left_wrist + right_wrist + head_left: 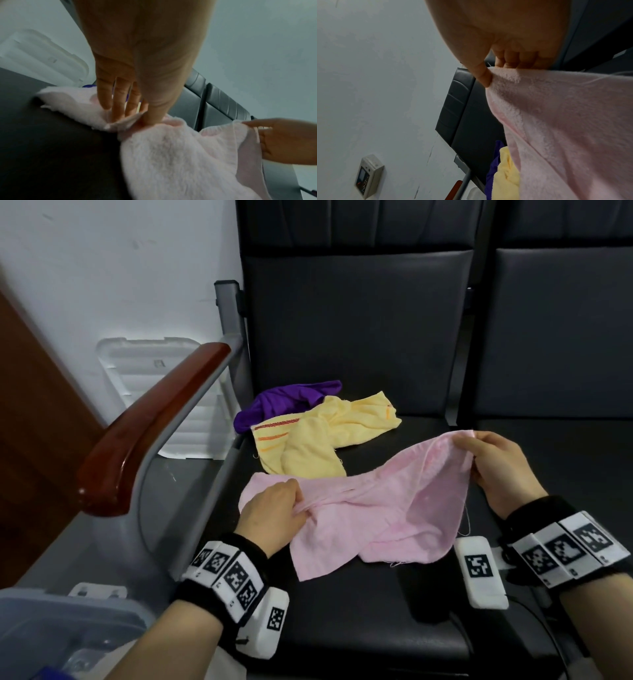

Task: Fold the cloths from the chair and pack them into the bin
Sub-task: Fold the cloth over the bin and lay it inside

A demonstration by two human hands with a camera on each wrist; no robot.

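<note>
A pink cloth [370,508] lies spread and rumpled across the front of a dark chair seat [359,611], with both hands on it. The left hand [270,515] pinches a bunched fold near the cloth's left side, thumb pressed against curled fingers [118,102], the gathered fabric puckering just beside them in the left wrist view. The right hand [496,470] has the cloth's far right edge lifted off the seat, thumb and curled fingers closed on the hem, so the fabric slopes down from that hand toward the left one; in the right wrist view the cloth hangs taut below the thumb. Behind the pink cloth, toward the backrest, a yellow cloth [318,440] with orange stripes lies crumpled, its near edge touching or just beside the pink one. A purple cloth [281,402] sits bunched behind the yellow cloth, partly under it. A wooden armrest [150,426] on a grey metal frame runs along the seat's left side, and a white lid [164,395] leans against the wall beyond it. The rim of a translucent bin [68,618] shows at the lower left, beside the chair. Both wrists wear black bands with printed square markers.
</note>
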